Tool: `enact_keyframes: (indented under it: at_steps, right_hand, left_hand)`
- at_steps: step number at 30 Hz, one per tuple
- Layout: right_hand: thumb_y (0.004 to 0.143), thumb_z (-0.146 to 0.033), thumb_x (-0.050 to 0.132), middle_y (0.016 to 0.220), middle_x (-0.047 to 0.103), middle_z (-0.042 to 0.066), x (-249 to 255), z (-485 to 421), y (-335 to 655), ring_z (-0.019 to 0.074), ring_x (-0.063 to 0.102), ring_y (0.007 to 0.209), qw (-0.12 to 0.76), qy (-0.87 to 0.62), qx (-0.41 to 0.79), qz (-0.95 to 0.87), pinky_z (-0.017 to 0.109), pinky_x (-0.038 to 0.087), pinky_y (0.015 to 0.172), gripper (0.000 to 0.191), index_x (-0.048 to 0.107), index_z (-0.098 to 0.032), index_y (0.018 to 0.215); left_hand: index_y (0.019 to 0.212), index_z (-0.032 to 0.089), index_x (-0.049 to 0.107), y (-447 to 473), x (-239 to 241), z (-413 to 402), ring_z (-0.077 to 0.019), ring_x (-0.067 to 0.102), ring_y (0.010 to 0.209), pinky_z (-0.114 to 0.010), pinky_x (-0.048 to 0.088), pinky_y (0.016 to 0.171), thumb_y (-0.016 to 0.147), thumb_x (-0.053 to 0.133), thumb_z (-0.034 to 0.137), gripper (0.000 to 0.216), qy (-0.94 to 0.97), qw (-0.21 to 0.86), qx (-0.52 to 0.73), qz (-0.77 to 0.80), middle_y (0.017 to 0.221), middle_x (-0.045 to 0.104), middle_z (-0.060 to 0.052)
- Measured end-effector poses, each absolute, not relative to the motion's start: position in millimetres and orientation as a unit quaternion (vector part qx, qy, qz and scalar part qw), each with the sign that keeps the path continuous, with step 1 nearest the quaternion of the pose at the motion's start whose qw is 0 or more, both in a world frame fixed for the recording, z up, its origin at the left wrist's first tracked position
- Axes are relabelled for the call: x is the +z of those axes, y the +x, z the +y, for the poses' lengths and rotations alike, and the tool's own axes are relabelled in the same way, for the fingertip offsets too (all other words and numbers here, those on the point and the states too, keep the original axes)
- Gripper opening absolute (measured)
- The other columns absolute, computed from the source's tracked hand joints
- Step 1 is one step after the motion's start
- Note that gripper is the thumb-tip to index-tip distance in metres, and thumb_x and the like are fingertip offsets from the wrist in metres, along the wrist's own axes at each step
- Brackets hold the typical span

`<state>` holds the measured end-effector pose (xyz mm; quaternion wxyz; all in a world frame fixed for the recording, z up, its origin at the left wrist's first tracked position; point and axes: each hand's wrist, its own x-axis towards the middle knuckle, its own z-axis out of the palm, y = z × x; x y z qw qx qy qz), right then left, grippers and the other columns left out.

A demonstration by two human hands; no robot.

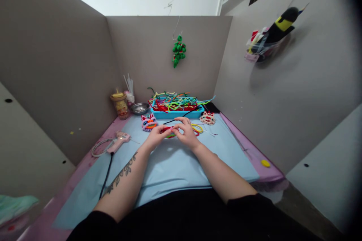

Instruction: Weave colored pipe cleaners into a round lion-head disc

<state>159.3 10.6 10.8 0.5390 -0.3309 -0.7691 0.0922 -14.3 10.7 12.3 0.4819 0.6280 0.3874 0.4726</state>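
Note:
Both my hands meet over the pale blue mat (175,165). My left hand (156,136) pinches a small pipe-cleaner piece (171,134) with red and green bits showing between the fingers. My right hand (185,131) curls over the same piece from the right, fingers closed on it. A black pipe cleaner (181,116) runs from the piece toward the blue tray (177,114). Yellow and red loops (197,128) lie just right of my right hand.
The blue tray holds several coloured pipe cleaners (175,102). A pink fuzzy figure (148,122) and a white-red one (207,118) flank it. A glue gun (118,141) with cord lies left, near a metal bowl (139,108) and jar (121,106). Grey partition walls surround the desk.

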Motion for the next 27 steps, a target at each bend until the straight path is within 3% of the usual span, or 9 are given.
enact_keyframes:
  at_steps: [4, 6, 9, 15, 22, 27]
  right_hand:
    - [0.078, -0.027, 0.060, 0.114, 0.055, 0.007, 10.4, 10.7, 158.3, 0.0239, 0.046, 0.111, 0.545, -0.330, 0.148, -0.757, 0.044, 0.030, 0.100, 0.010, 0.066, -0.022, 0.072]
    - [0.077, -0.032, 0.061, 0.119, 0.053, 0.007, 10.7, 14.9, 161.4, 0.0235, 0.046, 0.114, 0.570, -0.321, 0.220, -0.723, 0.041, 0.032, 0.100, 0.011, 0.067, -0.023, 0.081]
    - [0.076, -0.040, 0.061, 0.116, 0.056, 0.006, 10.5, 25.4, 168.4, 0.0220, 0.049, 0.111, 0.606, -0.315, 0.361, -0.635, 0.037, 0.038, 0.094, 0.028, 0.064, -0.025, 0.099]
    - [0.063, -0.047, 0.072, 0.094, 0.067, 0.006, 10.7, 30.5, 170.7, 0.0197, 0.059, 0.087, 0.485, -0.230, 0.635, -0.556, 0.033, 0.043, 0.081, 0.039, 0.069, -0.018, 0.088]
    - [0.060, -0.034, 0.076, 0.082, 0.069, 0.004, 8.4, 22.7, 160.9, 0.0173, 0.060, 0.075, 0.477, -0.213, 0.704, -0.482, 0.031, 0.046, 0.077, 0.028, 0.071, -0.017, 0.081]
    - [0.065, -0.031, 0.070, 0.087, 0.069, 0.004, 5.3, 27.1, 159.6, 0.0188, 0.060, 0.080, 0.490, -0.182, 0.742, -0.420, 0.033, 0.048, 0.079, 0.023, 0.069, -0.018, 0.083]
  left_hand:
    - [0.077, 0.012, 0.066, -12.1, 15.2, 7.8, -0.0132, 0.054, 0.064, -0.026, 0.041, 0.063, 0.064, 0.073, 0.043, 0.035, 0.615, 0.499, 0.479, 0.378, 0.068, 0.063, -0.003]
    - [0.077, 0.011, 0.066, -12.9, 16.0, 8.2, -0.0142, 0.056, 0.066, -0.027, 0.042, 0.065, 0.064, 0.074, 0.042, 0.035, 0.598, 0.517, 0.490, 0.367, 0.070, 0.064, -0.003]
    - [0.085, 0.010, 0.067, -16.5, 17.6, 8.8, -0.0180, 0.060, 0.074, -0.030, 0.045, 0.070, 0.066, 0.073, 0.042, 0.037, 0.556, 0.571, 0.500, 0.339, 0.080, 0.067, -0.008]
    - [0.095, 0.013, 0.067, -21.6, 20.0, 5.3, -0.0202, 0.061, 0.084, -0.034, 0.048, 0.077, 0.066, 0.074, 0.039, 0.039, 0.512, 0.659, 0.463, 0.298, 0.095, 0.067, -0.011]
    - [0.092, 0.014, 0.066, -20.9, 15.7, 6.2, -0.0170, 0.060, 0.081, -0.031, 0.047, 0.076, 0.068, 0.072, 0.042, 0.036, 0.513, 0.665, 0.446, 0.309, 0.092, 0.066, -0.008]
    - [0.103, 0.021, 0.065, -23.0, 17.9, 6.9, -0.0184, 0.057, 0.091, -0.033, 0.046, 0.080, 0.071, 0.070, 0.038, 0.037, 0.511, 0.673, 0.465, 0.266, 0.104, 0.062, -0.007]
